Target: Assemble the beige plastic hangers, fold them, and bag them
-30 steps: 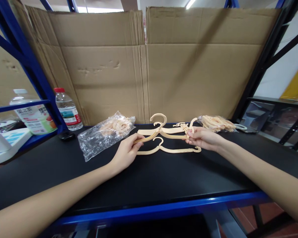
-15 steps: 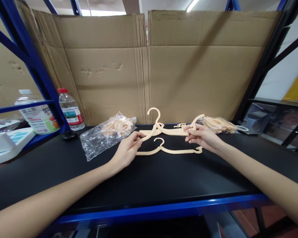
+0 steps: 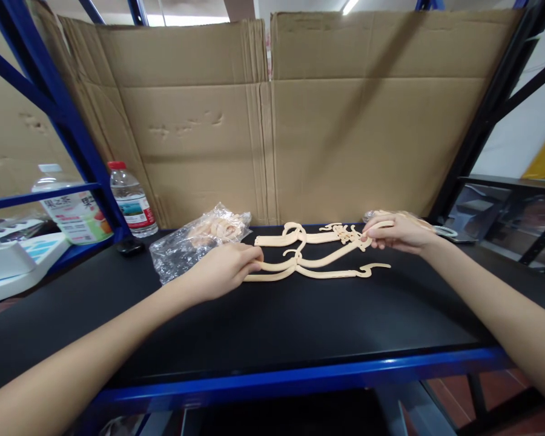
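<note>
My left hand (image 3: 227,270) is closed, pinching the left arm of a cream plastic clothes hanger (image 3: 320,263). My right hand (image 3: 399,232) is closed at the same hanger's right end, with a curved end piece between thumb and fingers. Just in front of it, a second cream hanger (image 3: 327,275) lies flat on the black tabletop (image 3: 300,327); my left hand covers its left tip. Behind the held hanger lie more cream hangers (image 3: 272,240), overlapping, with several small hooked pieces (image 3: 340,230) at their right end.
A clear plastic bag (image 3: 175,254) with cream pieces lies at the left. Behind my right hand sits another bag (image 3: 372,214), partly hidden. A red-capped water bottle (image 3: 134,203) and a black mouse (image 3: 130,246) stand at the back left. Cardboard (image 3: 200,133) walls the back.
The held hanger has come down from tilted and upright to nearly flat behind the front hanger. My right hand has moved to the right. A hooked end of the front hanger now shows fully.
</note>
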A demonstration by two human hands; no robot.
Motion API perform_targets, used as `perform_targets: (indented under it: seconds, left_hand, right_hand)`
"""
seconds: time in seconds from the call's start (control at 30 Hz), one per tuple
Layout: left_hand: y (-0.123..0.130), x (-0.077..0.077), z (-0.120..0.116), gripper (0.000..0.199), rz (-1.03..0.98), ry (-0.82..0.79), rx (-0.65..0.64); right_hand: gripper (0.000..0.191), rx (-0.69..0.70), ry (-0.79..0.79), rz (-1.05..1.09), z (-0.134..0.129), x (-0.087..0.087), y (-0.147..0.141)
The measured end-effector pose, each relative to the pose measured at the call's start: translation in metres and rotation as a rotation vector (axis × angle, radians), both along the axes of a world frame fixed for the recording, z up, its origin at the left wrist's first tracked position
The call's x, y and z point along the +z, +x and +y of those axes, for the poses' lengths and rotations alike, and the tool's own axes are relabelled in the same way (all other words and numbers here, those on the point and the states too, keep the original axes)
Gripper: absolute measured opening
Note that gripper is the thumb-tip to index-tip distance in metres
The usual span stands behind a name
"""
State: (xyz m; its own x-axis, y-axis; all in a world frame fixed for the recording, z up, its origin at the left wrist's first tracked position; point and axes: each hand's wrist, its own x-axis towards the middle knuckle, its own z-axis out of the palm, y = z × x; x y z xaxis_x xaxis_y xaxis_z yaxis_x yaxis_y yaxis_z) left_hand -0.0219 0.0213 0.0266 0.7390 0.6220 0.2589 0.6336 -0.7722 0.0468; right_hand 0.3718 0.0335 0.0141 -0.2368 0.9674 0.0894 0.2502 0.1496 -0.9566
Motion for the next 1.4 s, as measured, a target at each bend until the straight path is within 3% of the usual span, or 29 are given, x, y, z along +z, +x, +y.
perform_targets:
  seconds: [0.2,0.4,0.73,0.97,1.13,1.4]
  left_hand:
    - [0.001,-0.009,-0.002,0.023,0.084,0.056,-0.138]
    - [0.003,-0.012,-0.003,0.014,0.161,0.034,-0.189]
    - [0.001,-0.013,-0.001,0.015,0.122,-0.034,-0.132]
    - [0.001,-0.014,-0.002,0.013,0.112,0.042,-0.108]
    - [0.002,-0.015,-0.002,0.015,0.141,-0.001,-0.097]
    - [0.002,-0.019,0.005,0.015,0.119,-0.029,-0.063]
  right_hand:
    - [0.019,0.196,-0.019,-0.491,0.001,0.003,0.009]
    - [0.028,0.345,0.008,-0.687,0.000,0.003,0.005]
    - [0.029,0.308,0.059,-0.721,0.001,-0.002,-0.001]
    - [0.036,0.258,0.252,-0.696,-0.009,-0.008,-0.031]
    - [0.043,0.281,0.340,-0.752,-0.012,-0.013,-0.044]
    - [0.034,0.317,0.361,-0.796,-0.009,-0.012,-0.042]
